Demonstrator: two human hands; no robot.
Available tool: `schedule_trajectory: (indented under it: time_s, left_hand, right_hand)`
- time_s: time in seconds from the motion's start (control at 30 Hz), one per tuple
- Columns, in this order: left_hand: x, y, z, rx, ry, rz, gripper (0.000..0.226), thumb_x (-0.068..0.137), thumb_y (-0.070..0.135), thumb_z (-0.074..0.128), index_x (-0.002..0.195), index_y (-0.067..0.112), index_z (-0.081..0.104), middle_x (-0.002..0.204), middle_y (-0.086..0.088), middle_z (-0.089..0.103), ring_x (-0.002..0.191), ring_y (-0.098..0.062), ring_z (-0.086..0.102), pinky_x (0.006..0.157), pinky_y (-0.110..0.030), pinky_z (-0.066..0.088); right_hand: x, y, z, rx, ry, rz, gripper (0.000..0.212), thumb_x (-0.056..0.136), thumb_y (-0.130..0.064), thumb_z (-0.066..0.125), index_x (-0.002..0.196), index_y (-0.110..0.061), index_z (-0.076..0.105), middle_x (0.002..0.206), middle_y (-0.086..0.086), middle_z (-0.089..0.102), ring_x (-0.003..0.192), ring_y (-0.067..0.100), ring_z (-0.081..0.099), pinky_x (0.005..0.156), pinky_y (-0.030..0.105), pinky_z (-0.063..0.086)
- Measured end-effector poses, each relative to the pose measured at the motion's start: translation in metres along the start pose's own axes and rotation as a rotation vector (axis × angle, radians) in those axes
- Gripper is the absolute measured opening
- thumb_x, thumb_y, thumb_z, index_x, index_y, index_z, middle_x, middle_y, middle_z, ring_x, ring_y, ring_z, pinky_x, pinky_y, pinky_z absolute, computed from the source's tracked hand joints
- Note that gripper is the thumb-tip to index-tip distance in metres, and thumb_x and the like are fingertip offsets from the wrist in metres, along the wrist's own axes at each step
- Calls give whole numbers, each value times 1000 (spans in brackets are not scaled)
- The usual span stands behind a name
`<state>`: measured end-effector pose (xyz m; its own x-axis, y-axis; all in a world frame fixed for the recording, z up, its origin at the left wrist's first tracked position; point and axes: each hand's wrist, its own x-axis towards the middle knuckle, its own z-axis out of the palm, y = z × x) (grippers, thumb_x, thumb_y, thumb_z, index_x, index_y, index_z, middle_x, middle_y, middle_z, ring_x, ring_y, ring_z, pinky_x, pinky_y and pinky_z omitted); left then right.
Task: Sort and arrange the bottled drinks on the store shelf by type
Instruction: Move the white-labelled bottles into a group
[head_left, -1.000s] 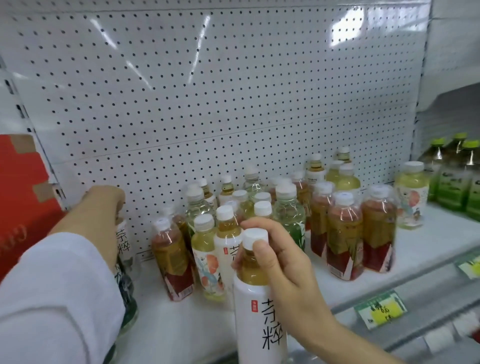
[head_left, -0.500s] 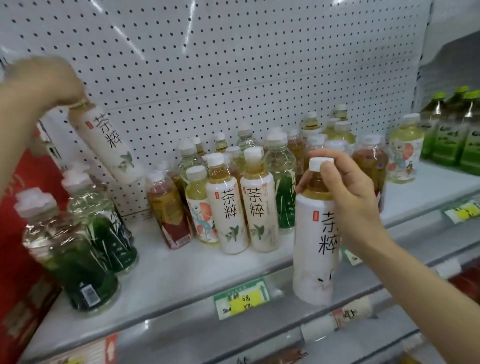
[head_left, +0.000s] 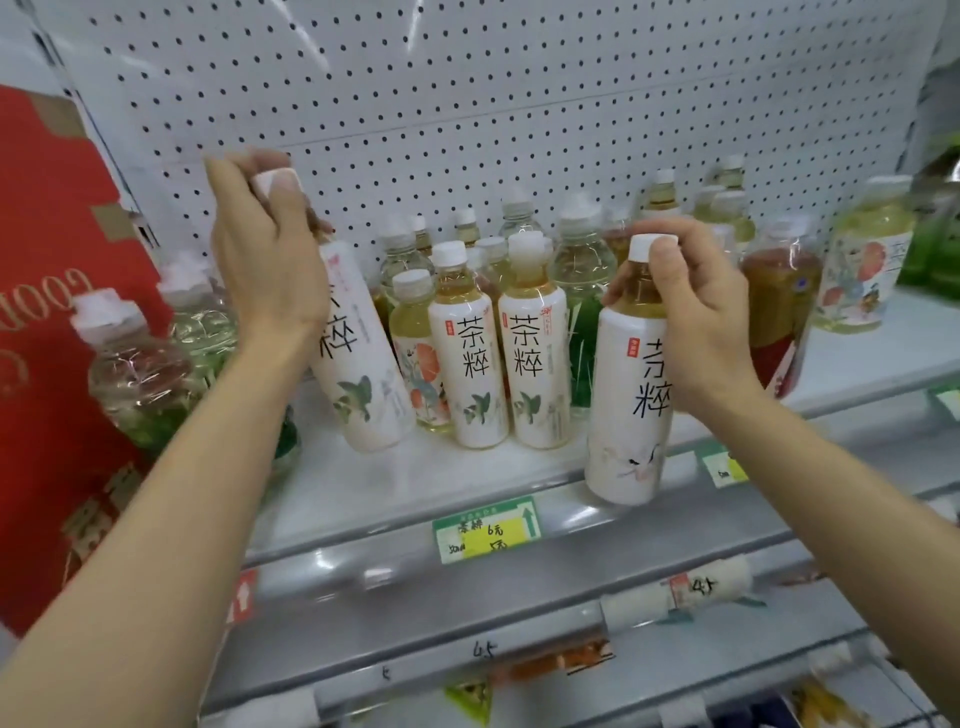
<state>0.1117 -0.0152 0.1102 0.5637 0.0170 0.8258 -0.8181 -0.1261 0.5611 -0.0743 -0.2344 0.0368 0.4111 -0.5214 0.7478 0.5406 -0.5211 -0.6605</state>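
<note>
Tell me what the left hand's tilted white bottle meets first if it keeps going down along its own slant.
Probably the shelf: the tilted white bottle in the left hand has its base right at the surface. The peach-label bottle stands close beside it; depth is unclear.

Glossy plastic bottles (head_left: 477, 343); matt perforated metal backboard (head_left: 467, 93); red cardboard box (head_left: 47, 291).
</note>
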Motion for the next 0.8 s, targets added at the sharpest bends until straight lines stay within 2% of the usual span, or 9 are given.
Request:
schedule_trajectory:
  time_s: [0.17,0.27,0.37,0.43,0.53,0.6,0.67,0.73,0.8]
  left_hand:
    - [-52,-10,26,3,27,-110,7,105,18,39,109,19,44,81,11,54,65,6,58,66,-23,48]
    - [-69,-17,40,22,76,-117,9,104,22,40,110,21,46,88,3,60,74,-7,62,74,-40,53]
    - [-76,-21,51,-22,119,-103,8,103,29,42,109,30,46,93,8,59,85,-21,65,78,-51,54]
    - [-75,-23,58,-11,137,-102,8,100,37,42,107,38,45,93,20,60,86,-24,65,77,-55,53]
    - [-72,-22,67,-11,127,-127,8,102,34,44,108,31,48,90,26,61,80,-15,67,74,-51,56]
    - [-73,-20,71,-10,80,-138,7,104,32,46,110,31,49,96,19,61,86,-11,68,76,-48,58]
    - [-81,-17,73,-11,44,-132,15,102,38,46,116,34,49,106,19,60,97,-10,66,83,-43,57]
    - [-98,-16,74,-71,-16,-149,37,97,48,49,130,31,45,121,17,57,111,-5,60,93,-26,51]
    - [-120,-14,77,-117,-52,-211,63,86,59,54,140,31,37,132,23,49,121,9,49,95,-6,40]
  right_hand:
    - [16,2,-6,52,-47,-17,21,106,-18,41,116,-9,57,83,12,65,75,22,66,71,37,56]
    - [24,7,-6,61,-94,-50,21,106,-17,41,116,-10,57,84,17,65,77,28,67,72,40,55]
    - [29,16,-4,90,-128,-49,20,105,-18,42,115,-12,58,82,15,65,77,31,67,71,41,55]
    - [32,19,-1,100,-121,-49,21,105,-19,42,115,-12,59,81,13,66,77,29,67,72,38,55]
    - [39,25,8,79,-104,-77,23,105,-21,42,117,-12,59,81,13,67,77,28,67,72,40,55]
    - [42,31,13,53,-115,-98,24,104,-29,43,116,-17,60,80,15,66,76,34,65,71,51,54]
    - [41,37,15,35,-116,-100,26,102,-34,44,115,-20,61,79,10,68,76,31,67,72,52,54]
    - [40,43,15,44,-98,-94,26,101,-34,45,114,-20,62,78,6,69,75,26,68,72,50,55]
    - [40,50,16,37,-76,-89,25,99,-39,46,113,-26,62,76,11,67,72,37,65,68,56,53]
